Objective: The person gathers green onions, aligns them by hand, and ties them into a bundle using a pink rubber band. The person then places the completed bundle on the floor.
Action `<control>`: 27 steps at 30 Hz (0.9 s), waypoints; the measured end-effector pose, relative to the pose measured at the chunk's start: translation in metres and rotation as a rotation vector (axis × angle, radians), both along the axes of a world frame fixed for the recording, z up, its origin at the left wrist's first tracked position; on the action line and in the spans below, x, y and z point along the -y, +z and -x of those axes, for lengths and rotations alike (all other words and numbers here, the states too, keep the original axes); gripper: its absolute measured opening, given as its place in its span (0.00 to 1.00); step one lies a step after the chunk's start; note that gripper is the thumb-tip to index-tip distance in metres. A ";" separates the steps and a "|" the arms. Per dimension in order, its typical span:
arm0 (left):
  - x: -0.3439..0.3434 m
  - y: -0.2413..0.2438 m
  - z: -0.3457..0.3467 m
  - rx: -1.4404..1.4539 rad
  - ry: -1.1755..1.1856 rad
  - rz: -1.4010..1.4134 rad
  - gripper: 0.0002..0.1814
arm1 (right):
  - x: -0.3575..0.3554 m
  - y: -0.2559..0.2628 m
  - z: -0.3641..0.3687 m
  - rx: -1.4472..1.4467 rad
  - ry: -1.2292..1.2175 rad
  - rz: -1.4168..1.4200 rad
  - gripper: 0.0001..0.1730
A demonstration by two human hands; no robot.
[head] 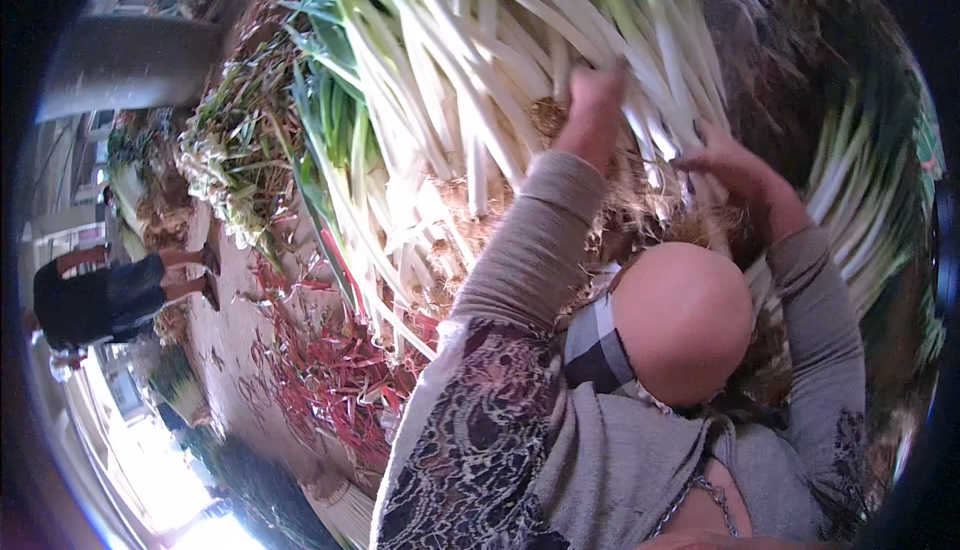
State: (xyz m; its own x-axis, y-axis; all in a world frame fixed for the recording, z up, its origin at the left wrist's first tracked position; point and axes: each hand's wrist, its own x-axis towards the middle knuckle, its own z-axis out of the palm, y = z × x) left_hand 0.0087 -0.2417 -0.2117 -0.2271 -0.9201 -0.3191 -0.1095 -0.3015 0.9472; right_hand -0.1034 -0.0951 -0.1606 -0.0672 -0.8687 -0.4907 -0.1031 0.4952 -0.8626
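Long white-and-green stalks, leeks or large Welsh onions point(480, 62), lie heaped before me with their rooty ends towards me. My left hand point(598, 96), slightly blurred, is closed at the white stalks in the upper middle. To its right, my right hand point(731, 163) has its thumb and fingers around white stalks point(671, 92) just above their roots point(712, 227). Both forearms reach out over the heap in grey sleeves point(555, 212). My bent bare knee point(690, 325) is below the hands, beside checked cloth point(598, 347).
More stalks point(862, 190) lie at the right. Reddish peelings point(337, 370) and leafy trimmings point(232, 167) litter the concrete floor point(232, 347) on the left. A person point(112, 291) stands farther off, near other vegetable piles. A thick pillar point(135, 62) rises at upper left.
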 end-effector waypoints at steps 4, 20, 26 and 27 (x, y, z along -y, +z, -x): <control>0.000 0.059 0.010 -0.492 -0.142 -0.353 0.27 | -0.007 0.080 0.030 -0.192 0.100 -0.009 0.39; -0.150 0.110 -0.012 -0.397 -0.027 -0.103 0.21 | -0.088 0.101 -0.037 0.352 -0.174 0.016 0.20; -0.175 0.086 -0.027 -0.153 0.047 0.185 0.28 | -0.103 0.103 -0.089 0.350 -0.183 0.031 0.27; -0.181 0.094 -0.023 -0.163 0.005 0.223 0.30 | -0.110 0.115 -0.088 0.307 -0.168 0.040 0.28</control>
